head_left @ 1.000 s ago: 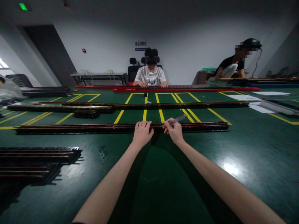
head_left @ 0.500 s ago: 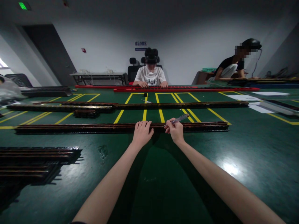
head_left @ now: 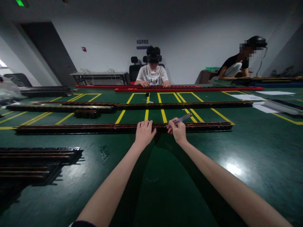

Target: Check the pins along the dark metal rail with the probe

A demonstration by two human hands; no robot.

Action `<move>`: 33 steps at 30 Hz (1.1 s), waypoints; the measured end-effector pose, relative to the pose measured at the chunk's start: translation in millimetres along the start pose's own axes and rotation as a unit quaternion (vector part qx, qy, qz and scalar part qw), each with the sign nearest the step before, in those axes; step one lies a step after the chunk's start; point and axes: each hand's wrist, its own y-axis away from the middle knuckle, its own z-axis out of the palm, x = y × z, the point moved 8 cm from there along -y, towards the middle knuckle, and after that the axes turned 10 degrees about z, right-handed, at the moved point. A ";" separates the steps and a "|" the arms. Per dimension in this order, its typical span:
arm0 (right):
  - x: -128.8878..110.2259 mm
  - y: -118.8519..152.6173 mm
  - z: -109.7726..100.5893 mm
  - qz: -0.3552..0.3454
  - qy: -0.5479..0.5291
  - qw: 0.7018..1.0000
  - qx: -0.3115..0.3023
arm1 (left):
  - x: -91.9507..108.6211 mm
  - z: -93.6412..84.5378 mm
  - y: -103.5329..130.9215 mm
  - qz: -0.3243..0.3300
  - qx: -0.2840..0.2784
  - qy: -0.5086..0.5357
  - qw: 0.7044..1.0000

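A long dark bar (head_left: 78, 128) with copper-coloured edges lies across the green table in front of me, apparently made of several strips side by side. My left hand (head_left: 144, 134) is closed over it near its middle, fingers across the top and thumb on the near side. Just to the right, my right hand (head_left: 178, 130) grips a screwdriver (head_left: 186, 117) with a clear handle. The handle slants up to the right, and its tip points down-left at the bar. My fingers partly hide the tip, so I cannot tell whether it touches.
More dark strips (head_left: 35, 154) are stacked at the near left. Beyond the bar lies another long row of strips (head_left: 180, 105), with a small white-tipped tool (head_left: 148, 101) behind it. Red trays (head_left: 189, 89) stand before a seated co-worker (head_left: 152, 74). Papers (head_left: 265, 107) lie at right.
The view has shifted slightly. My left hand stays on the bar and my right hand keeps the screwdriver in nearly the same place.
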 end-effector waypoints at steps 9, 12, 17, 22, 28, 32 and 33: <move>0.0 0.2 1.9 0.005 0.000 1.000 -0.008 | 4.1 -3.9 0.0 -0.002 0.007 -0.021 1.000; -0.8 0.8 4.2 -0.004 0.004 1.000 -0.017 | 3.2 -5.1 0.9 -0.011 0.010 -0.028 1.000; 2.3 -0.9 4.9 -0.010 0.005 1.000 -0.017 | 1.9 -6.2 2.2 -0.015 0.020 -0.035 0.999; 2.9 -0.7 4.6 -0.010 0.006 1.000 -0.017 | 3.3 -5.7 2.2 -0.006 0.024 -0.046 0.999; -1.0 1.5 6.3 -0.016 0.018 0.999 -0.028 | 4.3 -6.6 2.3 -0.005 0.024 -0.053 0.998; -0.3 1.1 6.5 -0.019 0.020 0.999 -0.026 | 4.7 -6.5 2.0 -0.002 0.022 -0.050 0.999; -0.2 1.0 6.4 -0.019 0.020 0.999 -0.025 | 4.7 -6.4 1.9 -0.002 0.021 -0.048 0.999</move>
